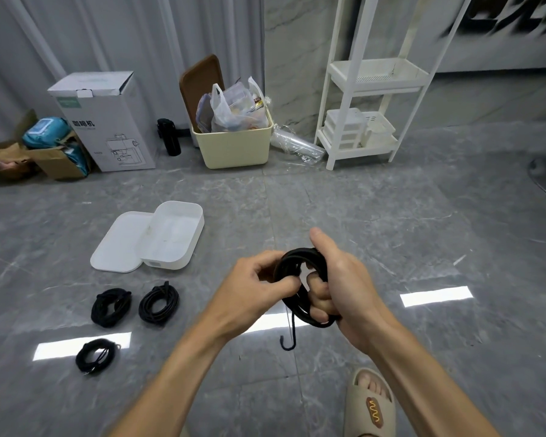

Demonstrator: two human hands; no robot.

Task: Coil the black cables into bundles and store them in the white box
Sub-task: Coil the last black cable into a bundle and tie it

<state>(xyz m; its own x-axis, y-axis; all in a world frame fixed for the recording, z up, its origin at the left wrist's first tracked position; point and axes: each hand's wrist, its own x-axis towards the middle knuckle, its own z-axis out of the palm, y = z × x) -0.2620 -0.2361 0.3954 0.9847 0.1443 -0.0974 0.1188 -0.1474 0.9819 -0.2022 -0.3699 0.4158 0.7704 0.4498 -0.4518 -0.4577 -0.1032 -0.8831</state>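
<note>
Hands share one coiled black cable (300,288). Right hand (344,285) grips its loops; left hand (256,285) pinches a strand. Loose end dangles below the grip.

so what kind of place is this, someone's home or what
Probably a home or small office corner used for storage: grey marble-look floor, a white shelf rack, a coffee machine carton and an overfull cream bin along the wall.
</note>
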